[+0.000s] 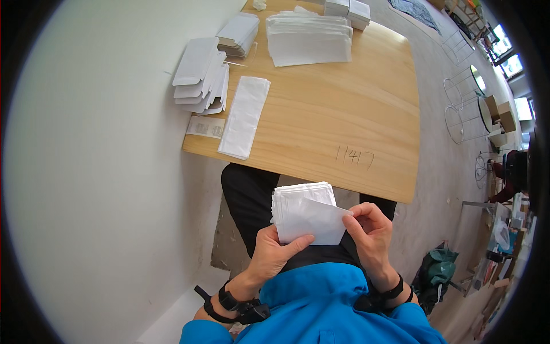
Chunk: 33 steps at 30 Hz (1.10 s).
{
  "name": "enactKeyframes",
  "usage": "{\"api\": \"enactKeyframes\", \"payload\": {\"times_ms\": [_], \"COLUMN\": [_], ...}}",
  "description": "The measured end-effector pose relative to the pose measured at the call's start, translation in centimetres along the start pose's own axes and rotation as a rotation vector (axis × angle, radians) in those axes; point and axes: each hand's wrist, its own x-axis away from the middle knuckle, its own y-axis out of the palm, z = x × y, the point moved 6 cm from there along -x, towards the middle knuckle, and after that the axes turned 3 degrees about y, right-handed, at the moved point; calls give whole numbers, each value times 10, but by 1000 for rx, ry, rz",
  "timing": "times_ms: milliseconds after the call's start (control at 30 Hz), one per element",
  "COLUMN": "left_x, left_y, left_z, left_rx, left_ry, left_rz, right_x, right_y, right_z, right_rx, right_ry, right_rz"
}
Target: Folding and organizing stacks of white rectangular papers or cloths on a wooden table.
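Above my lap is a stack of thin white paper pieces (286, 206); whether they are flat sheets or bags I cannot tell. My left hand (278, 249) grips its lower left corner, thumb on top, other fingers hidden underneath. Between thumb and fingertips, my right hand (369, 229) pinches the right corner of the top white sheet (325, 219), which slants up off the pile. On the table, a long folded white paper strip (245, 117) lies near the left edge, beyond my left hand.
The wooden table (338, 109) has handwritten marks near its front. Folded white cartons (197, 71) are piled at its left, by the wall (114, 143). Further back lie a wide stack of white paper (309, 40) and white boxes (359, 12). A dark green bag (438, 269) sits on the floor, right.
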Motion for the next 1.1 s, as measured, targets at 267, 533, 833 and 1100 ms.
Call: {"api": "enactKeyframes", "payload": {"times_ms": [267,533,833,1100], "left_x": [-4,-6,-5,-7], "left_y": [-3,-1,-1,-14], "left_z": [-10,-4,1,-14], "left_rx": [274,120,56,297], "left_ry": [-66,12,39,-51], "left_rz": [-44,27,1,57], "right_x": [5,8,-14,-1], "right_y": [2,-3,5,4], "right_z": [-11,-23,-5,-24], "right_rx": [-178,-86,-20,-127], "right_ry": [-28,-333,-85,-347], "right_rz": [-8,-294,14,-374]}}
